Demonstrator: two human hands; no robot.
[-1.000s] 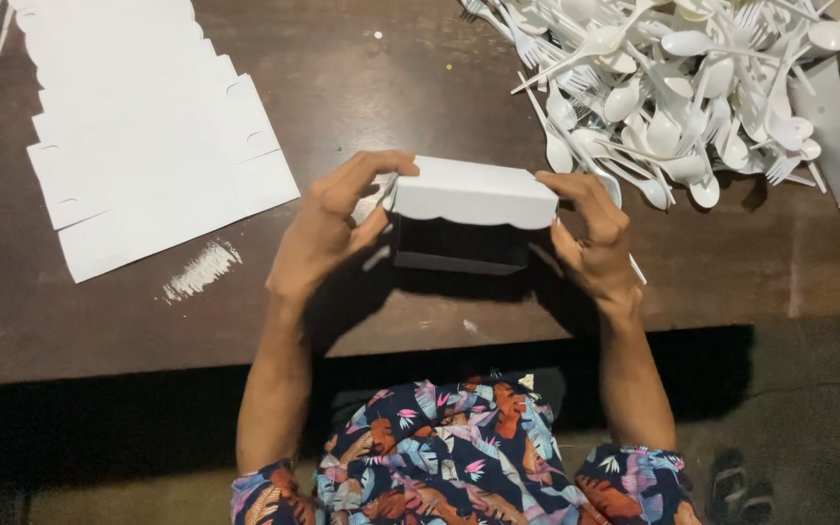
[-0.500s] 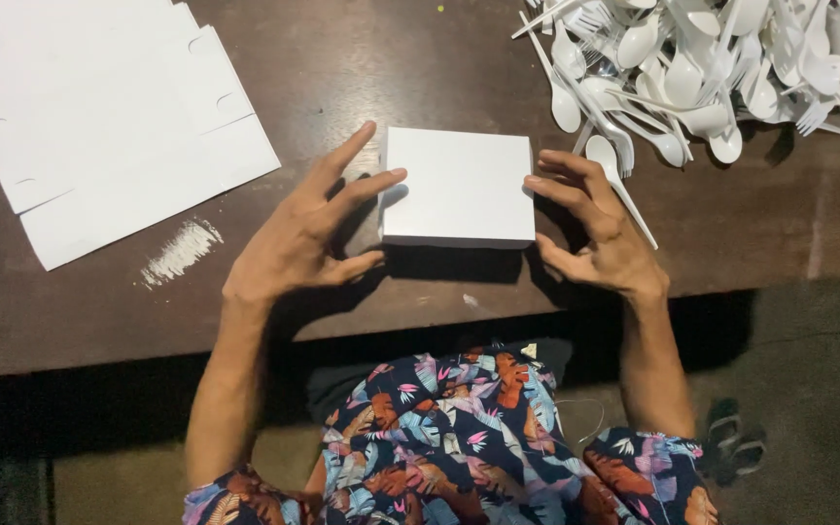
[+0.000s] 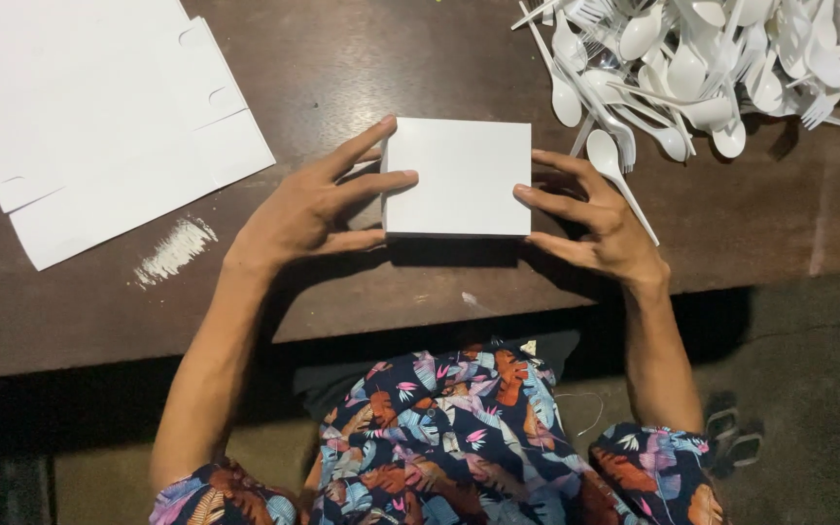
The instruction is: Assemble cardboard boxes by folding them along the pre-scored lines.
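box (image 3: 457, 177) centre on table (image 3: 342, 292) | sheets (image 3: 99, 117) left | cutlery (image 3: 702, 58) right

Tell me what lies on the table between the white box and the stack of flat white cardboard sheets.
In the head view, the left hand lies there, its fingers touching the white box; left of it is bare table up to the flat white cardboard sheets.
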